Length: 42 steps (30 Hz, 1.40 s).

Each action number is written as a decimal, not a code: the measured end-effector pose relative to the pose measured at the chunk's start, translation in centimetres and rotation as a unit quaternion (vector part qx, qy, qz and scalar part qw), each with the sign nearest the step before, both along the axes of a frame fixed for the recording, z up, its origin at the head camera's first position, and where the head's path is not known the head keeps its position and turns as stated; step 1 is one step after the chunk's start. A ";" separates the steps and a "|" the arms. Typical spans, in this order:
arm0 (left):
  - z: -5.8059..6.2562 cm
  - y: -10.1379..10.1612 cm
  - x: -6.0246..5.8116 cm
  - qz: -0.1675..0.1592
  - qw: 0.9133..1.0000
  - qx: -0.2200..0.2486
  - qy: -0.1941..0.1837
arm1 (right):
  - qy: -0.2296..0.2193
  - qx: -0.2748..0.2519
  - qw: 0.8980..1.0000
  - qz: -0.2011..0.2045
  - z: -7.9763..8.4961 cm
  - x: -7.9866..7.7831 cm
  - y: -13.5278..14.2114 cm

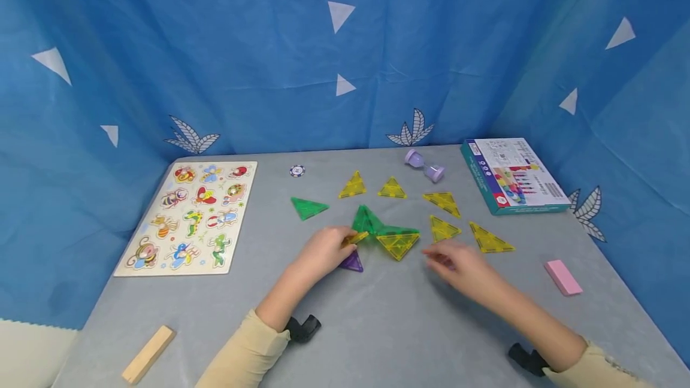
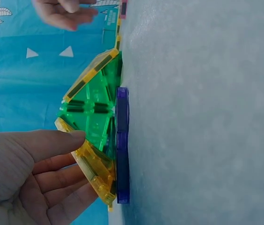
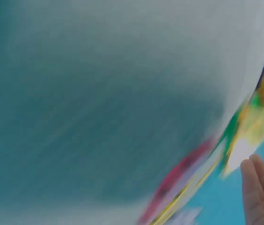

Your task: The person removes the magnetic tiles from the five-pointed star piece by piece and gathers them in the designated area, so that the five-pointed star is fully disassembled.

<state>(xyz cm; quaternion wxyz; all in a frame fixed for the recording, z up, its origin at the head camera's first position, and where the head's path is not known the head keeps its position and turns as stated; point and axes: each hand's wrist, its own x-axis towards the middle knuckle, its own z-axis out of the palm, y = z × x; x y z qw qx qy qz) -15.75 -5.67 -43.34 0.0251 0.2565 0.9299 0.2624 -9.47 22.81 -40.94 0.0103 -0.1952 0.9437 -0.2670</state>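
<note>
My left hand (image 1: 322, 250) pinches a yellow triangular magnetic tile (image 2: 96, 171) between thumb and fingers. That tile tilts against upright green triangular tiles (image 1: 368, 219) in the middle of the table. On the other side of the green pieces leans another yellow tile (image 1: 398, 245). A purple triangular tile (image 1: 353, 261) lies flat in front, next to the left fingers. Blurred in its own wrist view, my right hand (image 1: 458, 263) hovers to the right of the structure with loose fingers and holds nothing. Nearest to it is a loose yellow tile (image 1: 443, 229).
More yellow tiles (image 1: 492, 238) lie behind and right; a green tile (image 1: 309, 208) lies left. Around them are an insect puzzle board (image 1: 185, 218), a poker chip (image 1: 297, 170), a purple hourglass (image 1: 424, 166), a box (image 1: 514, 176), a pink block (image 1: 563, 278) and a wooden block (image 1: 148, 354).
</note>
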 end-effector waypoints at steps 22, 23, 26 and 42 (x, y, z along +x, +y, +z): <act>0.0 0.1 -0.1 0.016 1.000 0.014 0.000 | 0.023 0.083 0.990 0.112 -2.9 -2.5 -11.8; 0.0 0.1 -0.1 0.017 1.000 0.015 -0.001 | 0.024 0.095 0.989 0.112 -3.0 -2.4 -12.0; 0.0 0.2 0.0 0.023 1.000 0.016 -0.007 | 0.052 0.140 0.982 0.116 -3.3 -2.2 -12.4; 0.2 -0.6 -0.2 0.048 0.998 0.036 -0.028 | 0.148 0.207 0.958 0.128 -3.6 -2.4 -12.5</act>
